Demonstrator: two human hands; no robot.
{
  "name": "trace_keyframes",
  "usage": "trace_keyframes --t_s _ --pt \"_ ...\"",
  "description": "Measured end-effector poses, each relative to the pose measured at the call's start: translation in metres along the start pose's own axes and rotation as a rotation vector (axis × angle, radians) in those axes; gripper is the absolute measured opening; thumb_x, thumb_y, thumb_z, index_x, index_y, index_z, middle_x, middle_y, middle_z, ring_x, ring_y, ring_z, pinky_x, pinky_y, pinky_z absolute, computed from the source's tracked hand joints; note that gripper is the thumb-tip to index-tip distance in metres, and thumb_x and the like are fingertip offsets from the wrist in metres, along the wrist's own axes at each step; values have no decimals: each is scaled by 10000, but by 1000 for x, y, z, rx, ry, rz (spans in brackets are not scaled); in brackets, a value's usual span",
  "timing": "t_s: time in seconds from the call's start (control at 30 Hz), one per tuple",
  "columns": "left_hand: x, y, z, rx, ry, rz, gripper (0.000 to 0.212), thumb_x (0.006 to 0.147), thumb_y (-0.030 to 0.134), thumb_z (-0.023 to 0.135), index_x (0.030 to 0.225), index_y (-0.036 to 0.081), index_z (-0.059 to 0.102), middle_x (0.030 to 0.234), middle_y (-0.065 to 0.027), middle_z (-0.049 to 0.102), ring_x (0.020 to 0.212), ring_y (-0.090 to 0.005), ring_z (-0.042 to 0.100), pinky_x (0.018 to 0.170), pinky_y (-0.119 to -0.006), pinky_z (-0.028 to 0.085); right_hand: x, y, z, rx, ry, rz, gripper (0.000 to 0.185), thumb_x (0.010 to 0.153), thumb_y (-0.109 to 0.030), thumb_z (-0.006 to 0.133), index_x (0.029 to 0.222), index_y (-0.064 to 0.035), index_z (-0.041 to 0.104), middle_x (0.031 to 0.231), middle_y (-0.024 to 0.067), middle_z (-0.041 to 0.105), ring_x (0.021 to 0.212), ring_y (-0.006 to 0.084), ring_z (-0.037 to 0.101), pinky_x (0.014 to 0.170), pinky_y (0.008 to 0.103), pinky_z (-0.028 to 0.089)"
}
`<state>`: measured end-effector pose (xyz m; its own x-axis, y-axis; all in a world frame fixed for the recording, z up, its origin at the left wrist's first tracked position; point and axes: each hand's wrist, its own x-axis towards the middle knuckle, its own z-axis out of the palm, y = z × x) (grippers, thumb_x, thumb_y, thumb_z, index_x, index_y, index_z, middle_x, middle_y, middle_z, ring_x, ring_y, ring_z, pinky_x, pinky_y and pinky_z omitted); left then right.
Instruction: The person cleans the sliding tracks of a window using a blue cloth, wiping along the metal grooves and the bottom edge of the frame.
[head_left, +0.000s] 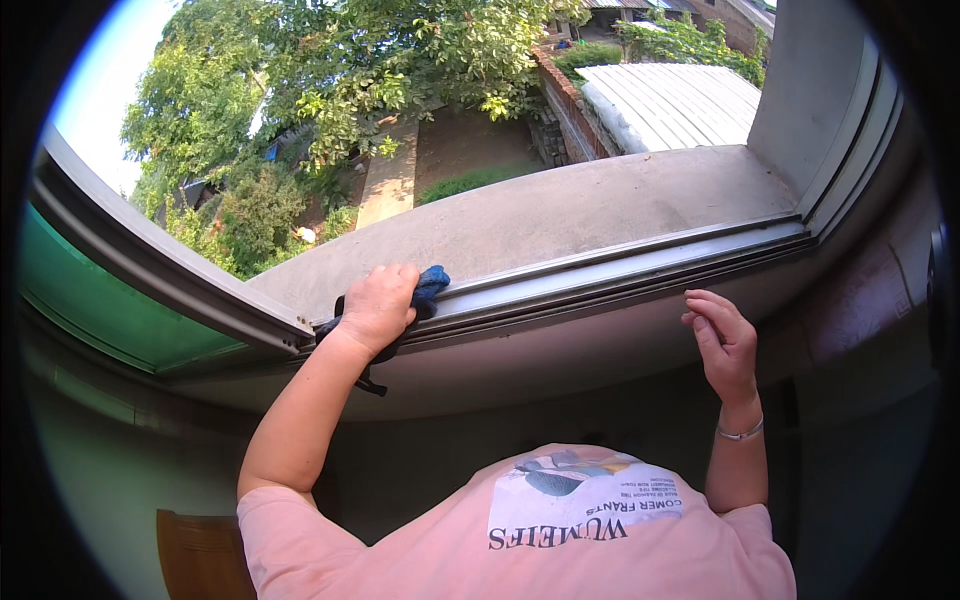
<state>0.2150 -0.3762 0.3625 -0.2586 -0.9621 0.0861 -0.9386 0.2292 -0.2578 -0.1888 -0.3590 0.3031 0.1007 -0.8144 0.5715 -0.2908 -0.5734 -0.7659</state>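
Observation:
My left hand (381, 306) is closed over a dark blue cloth (430, 288), pressing it on the metal sliding track (600, 276) of an open window, near the track's left end. A black strap-like end hangs from the bunched cloth below the frame. My right hand (721, 341) is raised on the room side of the track, below its right part; its fingers are loosely curled with nothing seen in them, and a silver bangle is on the wrist.
Beyond the track lies a concrete outer sill (540, 206). At the left stands a window frame with a green pane (112, 292); the right frame (851, 135) meets a wall. Outside, below, are trees, a brick wall and a corrugated roof (675, 101). A wooden chair or door part (199, 555) shows lower left.

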Motion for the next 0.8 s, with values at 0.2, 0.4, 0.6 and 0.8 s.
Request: trace_keyframes --t_s 0.2,0.4,0.6,0.8 --pt "28 43 3 -106 216 227 273 644 89 655 885 81 529 842 -84 584 833 -259 585 676 -361 513 -24 15 -31 -10 102 134 171 849 50 543 998 49 627 1042 145 630 817 169 640 735 257 527" --pt "139 191 -14 -258 212 370 199 712 90 598 901 62 539 870 -111 606 865 -275 596 721 -376 512 -33 16 -60 -124 177 127 162 846 43 552 990 48 628 1041 151 632 816 180 644 734 261 528" --pt "216 296 -35 -344 166 418 156 760 54 534 914 41 552 914 -139 625 933 -287 604 763 -381 515 -62 32 -97 -252 303 208 156 833 38 569 977 45 629 1041 155 632 824 196 647 734 278 533" --pt "272 365 -48 -400 41 403 195 795 86 535 982 36 565 987 -159 637 965 -319 607 792 -395 502 -99 52 -127 -276 448 312 155 835 41 560 975 56 626 1044 161 627 847 203 642 743 280 534"
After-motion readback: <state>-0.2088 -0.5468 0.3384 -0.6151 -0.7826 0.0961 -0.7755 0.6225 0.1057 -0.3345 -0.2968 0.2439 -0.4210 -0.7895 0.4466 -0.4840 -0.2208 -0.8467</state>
